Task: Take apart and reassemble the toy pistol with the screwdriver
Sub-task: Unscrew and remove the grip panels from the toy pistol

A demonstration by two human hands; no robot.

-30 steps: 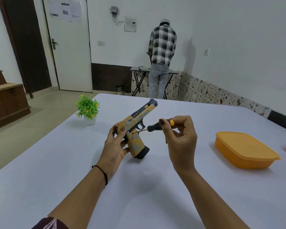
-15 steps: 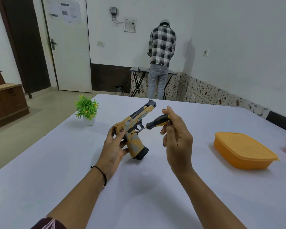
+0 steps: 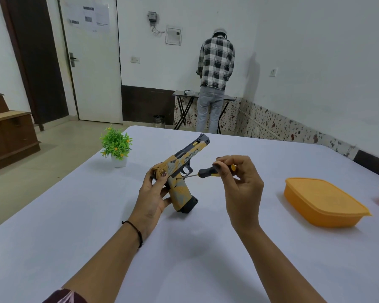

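If the screwdriver (image 3: 208,171) tip sits askew in the frame screw, turning may cam it out, stripping the head or scoring the toy pistol (image 3: 182,169); a freed screw could drop onto the table (image 3: 184,259). The left hand (image 3: 153,193) grasps the pistol's rear, butt downward, mid-table. The right hand (image 3: 241,184), just right, pinches the screwdriver handle.

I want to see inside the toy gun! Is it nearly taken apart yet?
Not nearly. Done: nothing that shows; the toy pistol is in one piece and no loose parts show on the table. In hand: the left hand holds it while the right hand pinches the screwdriver, tip at its side by the trigger. Left: taking it apart, then rebuilding it.
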